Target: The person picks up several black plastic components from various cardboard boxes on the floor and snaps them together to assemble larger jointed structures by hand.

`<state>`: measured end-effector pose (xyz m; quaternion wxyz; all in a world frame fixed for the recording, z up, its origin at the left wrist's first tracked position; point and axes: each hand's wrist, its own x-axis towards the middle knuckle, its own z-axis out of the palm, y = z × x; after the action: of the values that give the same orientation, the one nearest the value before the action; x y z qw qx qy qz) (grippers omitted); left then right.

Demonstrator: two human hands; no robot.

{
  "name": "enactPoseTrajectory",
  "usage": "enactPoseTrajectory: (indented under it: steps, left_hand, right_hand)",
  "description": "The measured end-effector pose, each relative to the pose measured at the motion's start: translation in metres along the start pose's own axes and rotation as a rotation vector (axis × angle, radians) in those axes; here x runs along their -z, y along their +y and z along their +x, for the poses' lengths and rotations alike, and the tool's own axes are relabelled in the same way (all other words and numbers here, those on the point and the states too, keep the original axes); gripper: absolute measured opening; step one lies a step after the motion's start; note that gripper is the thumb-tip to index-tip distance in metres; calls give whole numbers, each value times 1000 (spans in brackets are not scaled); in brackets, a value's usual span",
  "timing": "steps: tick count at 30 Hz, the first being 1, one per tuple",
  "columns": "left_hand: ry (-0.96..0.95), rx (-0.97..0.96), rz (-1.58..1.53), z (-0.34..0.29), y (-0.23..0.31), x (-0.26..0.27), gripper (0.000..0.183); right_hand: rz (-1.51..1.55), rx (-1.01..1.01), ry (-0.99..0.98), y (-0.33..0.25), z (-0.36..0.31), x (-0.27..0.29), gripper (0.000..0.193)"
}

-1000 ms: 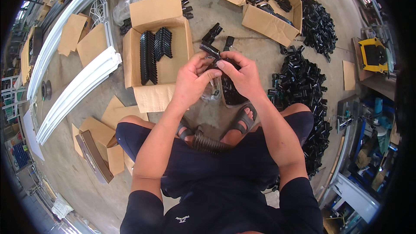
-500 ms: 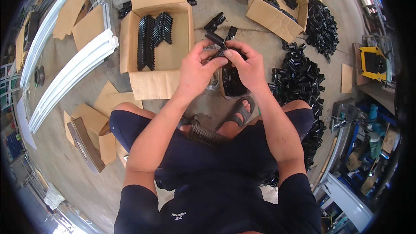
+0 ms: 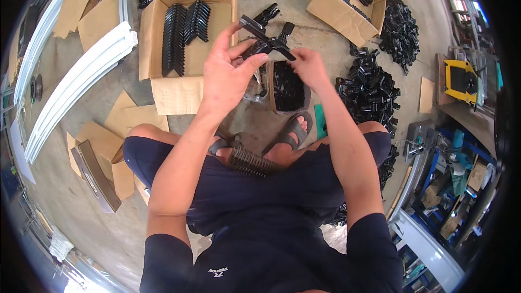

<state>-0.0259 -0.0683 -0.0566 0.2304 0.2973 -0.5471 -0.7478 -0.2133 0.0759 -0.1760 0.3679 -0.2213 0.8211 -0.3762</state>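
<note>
Both hands are raised in front of me over the floor. My left hand (image 3: 230,73) grips a long black plastic part (image 3: 266,37) that sticks out past its fingers. My right hand (image 3: 308,67) pinches the same part's right end with its fingertips. Below the hands lies a small open box of black pieces (image 3: 288,88). A stack of black ribbed parts (image 3: 248,161) rests on my lap, between my knees.
An open cardboard box (image 3: 179,84) with rows of stacked black parts stands to the left. Another cardboard box (image 3: 347,11) stands at the upper right. A heap of loose black parts (image 3: 372,89) lies to the right. Flat cardboard pieces (image 3: 108,141) and white profiles (image 3: 76,84) lie to the left.
The hands rose and drew slightly apart; the black part now sticks out above the left hand, and the right hand has slid to its end.
</note>
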Motion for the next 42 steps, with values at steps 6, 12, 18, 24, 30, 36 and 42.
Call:
enactPoseTrajectory:
  steps: [6,12,18,24,30,36,42]
  left_hand:
    - [14,-57,103,4,6,3,73]
    - [74,-155,349,6,6,4,73]
    - [53,-457,689,15,-8,8,75]
    - [54,-555,812,17,-10,8,74]
    - [26,-668,898,11,-5,6,78]
    - [-27,-717,964,-3,-4,2,82]
    - [-29,-762,969,-3,-5,-6,85]
  right_hand:
    - [-804,367,-33,106,12,-72,16]
    - [-994,528,-23,131,8,-96,14]
    - [-908,543,12,127,16,-88,10]
    - [-277,362,261,10,7,-33,12]
    - [400,415,172,-111,-63,29,17]
    - [-90,957,286,-135,-98,29,20]
    - [-450,1146,485,-125,-82,25,26]
